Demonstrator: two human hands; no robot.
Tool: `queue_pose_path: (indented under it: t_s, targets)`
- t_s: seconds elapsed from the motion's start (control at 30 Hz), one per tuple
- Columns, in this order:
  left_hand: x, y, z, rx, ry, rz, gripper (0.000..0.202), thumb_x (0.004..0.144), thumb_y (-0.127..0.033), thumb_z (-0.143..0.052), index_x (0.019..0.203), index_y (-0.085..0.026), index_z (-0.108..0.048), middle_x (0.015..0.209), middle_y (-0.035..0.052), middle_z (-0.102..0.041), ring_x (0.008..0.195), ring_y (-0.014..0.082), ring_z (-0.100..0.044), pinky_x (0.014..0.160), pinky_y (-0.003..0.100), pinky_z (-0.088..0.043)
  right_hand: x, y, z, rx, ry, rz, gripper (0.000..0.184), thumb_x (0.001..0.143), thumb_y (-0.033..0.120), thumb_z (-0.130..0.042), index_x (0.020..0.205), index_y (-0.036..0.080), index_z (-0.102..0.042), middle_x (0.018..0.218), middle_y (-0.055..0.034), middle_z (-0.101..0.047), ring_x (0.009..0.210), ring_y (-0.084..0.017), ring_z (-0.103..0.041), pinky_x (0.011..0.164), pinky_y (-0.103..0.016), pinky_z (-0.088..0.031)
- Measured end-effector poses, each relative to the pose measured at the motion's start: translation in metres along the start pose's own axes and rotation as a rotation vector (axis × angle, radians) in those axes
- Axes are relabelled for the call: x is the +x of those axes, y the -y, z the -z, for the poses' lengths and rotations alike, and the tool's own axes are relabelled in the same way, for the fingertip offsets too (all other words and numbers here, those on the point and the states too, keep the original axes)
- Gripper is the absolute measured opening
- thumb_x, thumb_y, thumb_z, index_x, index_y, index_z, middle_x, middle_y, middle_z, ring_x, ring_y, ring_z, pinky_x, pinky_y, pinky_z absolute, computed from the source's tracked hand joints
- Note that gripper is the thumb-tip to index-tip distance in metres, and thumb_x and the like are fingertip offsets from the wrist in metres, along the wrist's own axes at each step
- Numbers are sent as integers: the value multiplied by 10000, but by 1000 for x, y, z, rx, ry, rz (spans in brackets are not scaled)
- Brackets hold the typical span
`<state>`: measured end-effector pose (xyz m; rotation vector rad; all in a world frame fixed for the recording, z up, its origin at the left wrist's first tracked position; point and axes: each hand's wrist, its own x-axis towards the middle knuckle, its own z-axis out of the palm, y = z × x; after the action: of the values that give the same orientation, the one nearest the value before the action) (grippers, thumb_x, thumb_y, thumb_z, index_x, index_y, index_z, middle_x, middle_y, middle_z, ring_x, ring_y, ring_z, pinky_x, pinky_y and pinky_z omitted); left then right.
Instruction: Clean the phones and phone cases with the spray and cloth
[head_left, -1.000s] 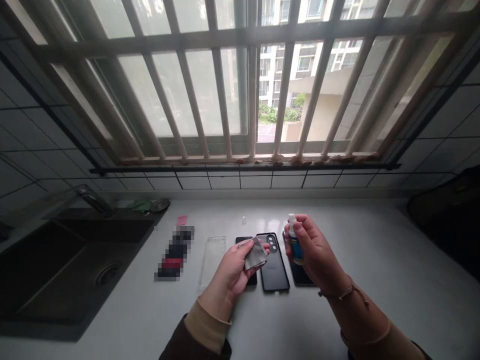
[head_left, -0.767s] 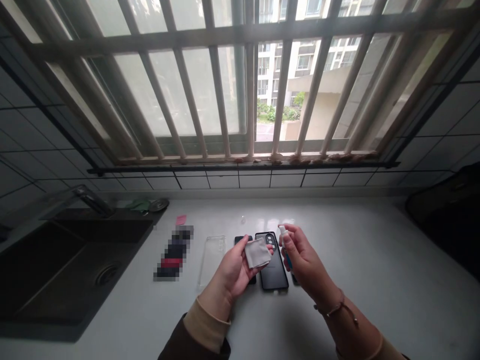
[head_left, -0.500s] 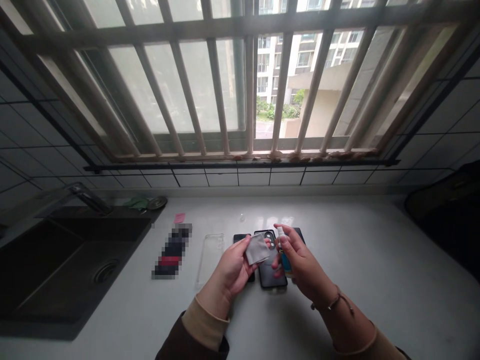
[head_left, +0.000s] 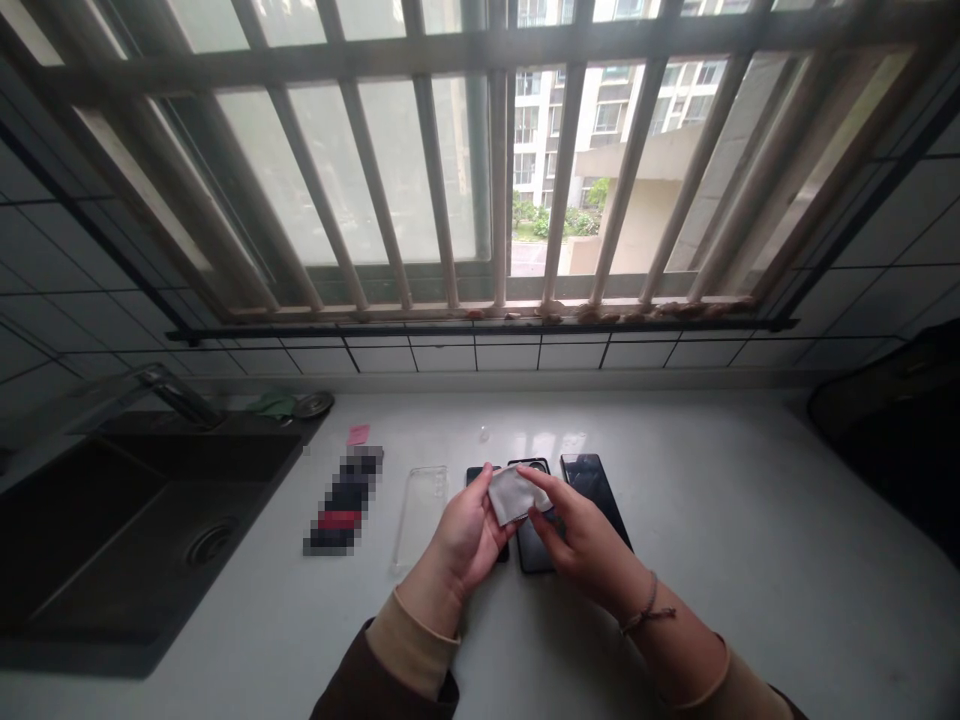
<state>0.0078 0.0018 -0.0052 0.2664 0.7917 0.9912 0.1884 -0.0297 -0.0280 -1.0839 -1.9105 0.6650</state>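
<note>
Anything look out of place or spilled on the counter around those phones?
One small thing: a tiny clear speck or droplet sits on the white counter beyond the black phones, apart from the other items; it's too small to tell which. No spill or damage shows on the phones.

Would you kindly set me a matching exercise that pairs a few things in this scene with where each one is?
Things:
1. grey cloth
2. clear phone case
3. pink slip
4. sink drain

Places:
A. in the black sink
B. near the back edge of the counter
C. pinched between the left hand and right hand
D. on the counter, beside the left hand

Pairs: 1-C, 2-D, 3-B, 4-A
</note>
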Motion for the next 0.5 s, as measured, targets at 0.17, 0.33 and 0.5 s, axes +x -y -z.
queue_pose_path:
  t_s: [0.17,0.33,0.5]
  targets:
    - [0,1,2,-3,6,-19,273,1082,-330,-573,1184,-124,-720,1107,136,-809,895,213,-775,805,315,-608,0,-3,-3,-133,9,-37,582,1059,221,-515,1627,317,-436,1390,-96,-725,1177,-249,-758,1006,-370,-625]
    - [-2,-2,0,22,10,2,436,1094,-462,-520,1281,-117,-708,1231,161,-782,987,240,-768,813,325,-602,1,-3,-4,-167,-7,-14,542,1049,199,-524,1577,310,-470,1431,-95,-711,1201,-244,-755,983,-346,-622]
    - [-3,-4,0,28,80,4,615,1103,-563,-412,1328,-69,-701,1220,199,-779,1070,273,-757,879,340,-588,1,-4,-6,-204,-13,-36,431,1037,190,-522,1461,266,-541,1186,-89,-787,861,-215,-787,768,-302,-626]
